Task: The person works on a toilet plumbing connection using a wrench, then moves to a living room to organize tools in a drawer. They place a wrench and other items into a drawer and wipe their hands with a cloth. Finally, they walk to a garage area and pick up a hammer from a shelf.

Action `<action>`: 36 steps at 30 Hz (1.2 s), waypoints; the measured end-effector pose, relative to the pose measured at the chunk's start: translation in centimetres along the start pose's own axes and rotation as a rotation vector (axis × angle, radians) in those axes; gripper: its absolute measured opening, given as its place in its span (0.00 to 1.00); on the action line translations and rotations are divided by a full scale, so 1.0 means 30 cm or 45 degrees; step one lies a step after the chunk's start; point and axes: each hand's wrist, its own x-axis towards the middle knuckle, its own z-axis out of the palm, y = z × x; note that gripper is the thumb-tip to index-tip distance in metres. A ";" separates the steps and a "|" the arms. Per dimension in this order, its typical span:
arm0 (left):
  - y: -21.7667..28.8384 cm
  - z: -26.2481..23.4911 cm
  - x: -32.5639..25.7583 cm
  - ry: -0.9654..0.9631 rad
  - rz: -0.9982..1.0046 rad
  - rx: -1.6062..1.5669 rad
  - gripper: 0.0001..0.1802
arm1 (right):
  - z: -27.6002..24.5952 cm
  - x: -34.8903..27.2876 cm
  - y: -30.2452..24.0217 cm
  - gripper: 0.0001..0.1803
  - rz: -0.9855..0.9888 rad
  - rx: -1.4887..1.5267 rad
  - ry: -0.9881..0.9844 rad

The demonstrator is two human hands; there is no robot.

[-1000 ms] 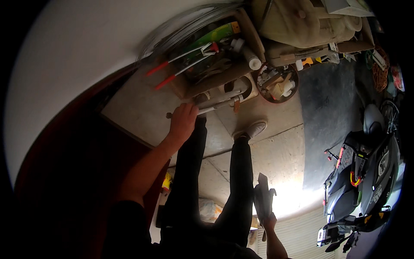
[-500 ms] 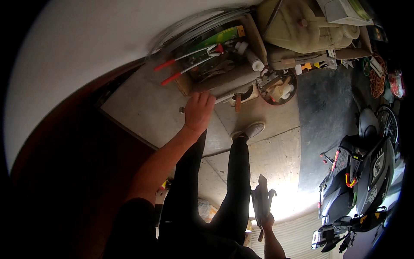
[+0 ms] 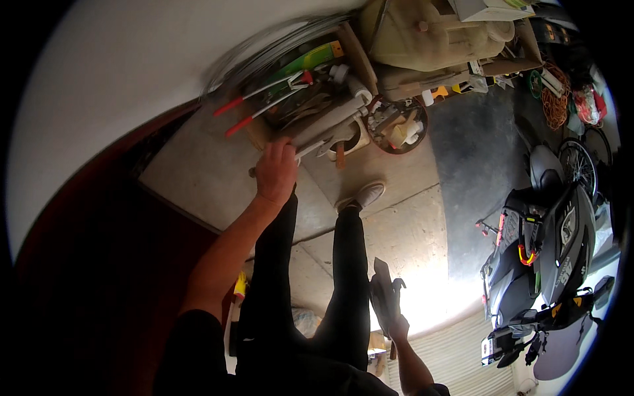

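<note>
My left hand is closed around a long metal bar-like tool, whose rounded end sticks out on the left. Its far end reaches toward a pale bucket with a wooden-handled tool in it. Just beyond that hand stands an open cardboard box. Inside lie a long-handled cutter with red grips, a green package and a white tube. Low at the right, my right hand grips a dark grey flat-bladed tool with a wooden handle; its exact kind is unclear.
A round tub of odds and ends stands right of the bucket. Behind it sits a large yellowish jerrycan. Coiled wire leans against the wall. A dark motor scooter is parked at the right. My shoe rests on the concrete floor.
The whole view has shifted, so the box, bucket and scooter appear further left. Both hands keep their grips. The left hand stays beside the box's front edge.
</note>
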 end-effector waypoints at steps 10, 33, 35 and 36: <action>-0.090 -0.018 0.064 -0.038 -0.398 -0.408 0.14 | 0.084 0.073 0.140 0.32 0.093 -0.105 -0.011; -0.194 -0.038 0.056 -0.089 -1.185 -1.371 0.19 | -0.027 0.087 0.057 0.31 0.028 -0.005 0.046; -0.210 -0.021 0.014 -0.051 -1.072 -1.102 0.21 | -0.023 0.081 0.052 0.30 0.054 -0.015 0.033; -0.222 -0.021 -0.014 -0.053 -1.075 -1.095 0.21 | -0.021 0.077 0.050 0.30 0.037 -0.029 0.031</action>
